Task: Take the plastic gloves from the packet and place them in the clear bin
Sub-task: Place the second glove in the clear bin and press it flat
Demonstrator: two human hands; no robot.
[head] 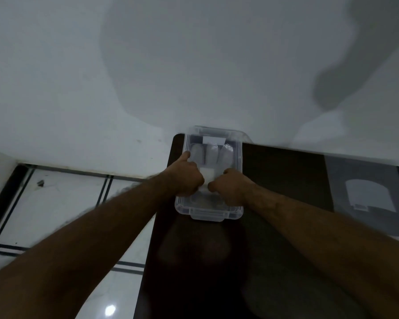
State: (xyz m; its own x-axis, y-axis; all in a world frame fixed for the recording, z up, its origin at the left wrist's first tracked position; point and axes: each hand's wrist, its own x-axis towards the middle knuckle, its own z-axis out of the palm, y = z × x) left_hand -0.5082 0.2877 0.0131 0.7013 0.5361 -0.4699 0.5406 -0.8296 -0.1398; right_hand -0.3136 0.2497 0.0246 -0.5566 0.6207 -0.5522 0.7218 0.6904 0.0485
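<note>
Hands over the clear bin (238, 157), both fisted and nearly knuckle to knuckle above its near half. Left hand (186, 178) and right hand (228, 186) are each clamped on a pale, translucent bit of plastic between them, which I take to be the packet (207, 174) or a glove coming out of it; too blurry to say which. Left index finger sticks out and touches the bin's left rim. Plastic gloves (211, 153) already lie flat in the far half of the bin, fingers pointing away from me, so their long axis runs along the bin's long axis, straight out from my chest. Bin sits at the far left corner of the dark table (286, 176), against the white wall (194, 65). Key relation: drop zone is directly below and just ahead of both fists, neither hand clearly nearer. Next move looks like pulling apart and letting go downward, no reach needed. Risk: thin film clinging to my fingers.
</note>
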